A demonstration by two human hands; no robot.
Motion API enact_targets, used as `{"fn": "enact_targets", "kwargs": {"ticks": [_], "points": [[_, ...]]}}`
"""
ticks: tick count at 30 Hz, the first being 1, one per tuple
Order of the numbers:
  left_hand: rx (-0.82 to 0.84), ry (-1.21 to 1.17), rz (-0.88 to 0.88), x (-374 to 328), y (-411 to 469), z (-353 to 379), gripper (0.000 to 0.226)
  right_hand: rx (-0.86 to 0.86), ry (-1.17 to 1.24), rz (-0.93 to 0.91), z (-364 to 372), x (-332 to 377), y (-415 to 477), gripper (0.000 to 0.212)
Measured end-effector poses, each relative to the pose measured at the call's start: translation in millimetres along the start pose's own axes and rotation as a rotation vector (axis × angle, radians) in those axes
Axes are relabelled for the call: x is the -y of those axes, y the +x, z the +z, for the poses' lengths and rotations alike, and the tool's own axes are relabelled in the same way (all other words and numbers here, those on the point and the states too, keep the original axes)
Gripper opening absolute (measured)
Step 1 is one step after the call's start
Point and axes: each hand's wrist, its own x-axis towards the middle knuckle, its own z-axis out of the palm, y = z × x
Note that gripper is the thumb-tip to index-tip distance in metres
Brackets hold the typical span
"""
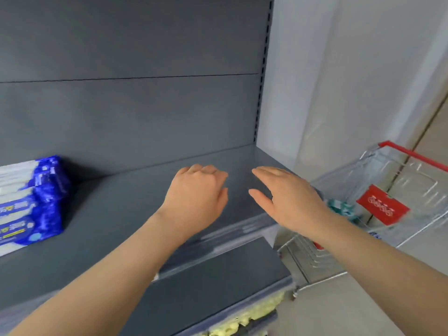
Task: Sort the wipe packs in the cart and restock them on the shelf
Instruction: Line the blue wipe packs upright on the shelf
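Two bare forearms reach from the near edge of the head view towards a dark grey metal shelf (109,209), and both hands hover just above its board, close to each other but apart.

The left hand (196,200) is empty. Its fingers are loosely curled under at the knuckles, the thumb lies alongside, and nothing is gripped. The right hand (288,200) is released too, with fingers straight and pointing at the left hand and the thumb spread below them. Motion blur hides whether either hand touches the board.

Well to the left of the left hand, a stack of blue-and-white plastic wipe packs (31,202) sits on the same shelf. The board between that stack and the hands is bare.

Just beyond and below the right wrist stands a silver wire shopping cart with a red handle (417,156). It carries a red tag, and inside it lies what looks like a teal-patterned soft pack (339,208), too blurred to read.

Below the hands, on a lower shelf, some pale yellow packages (252,316) show at the front edge.

With both hands empty over the shelf, this looks like the gap between one placement and the next pick. The next move probably calls for turning right and reaching down into the cart for a pack of one kind. That pack would then go into the free stretch beside the blue stack.
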Motion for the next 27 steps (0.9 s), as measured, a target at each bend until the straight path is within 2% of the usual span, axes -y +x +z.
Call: {"fn": "enact_targets", "kwargs": {"ticks": [7, 12, 17, 27], "points": [[-0.010, -0.188, 0.111, -181.6, 85.5, 52.0, 0.052, 0.035, -0.077, 0.166, -40.1, -187.9, -75.5, 0.042], [0.063, -0.271, 0.162, -279.8, 141.6, 103.0, 0.030, 0.110, -0.106, 0.318, -45.3, -309.7, -107.9, 0.040], [0.183, -0.297, 0.168, -348.3, 201.8, 170.9, 0.033, 0.184, -0.136, 0.457, -25.9, -415.8, -115.8, 0.026], [0.424, -0.283, 0.165, -434.8, 355.6, 317.3, 0.031, 0.347, -0.136, 0.560, 41.4, -617.0, -60.5, 0.031]]}}
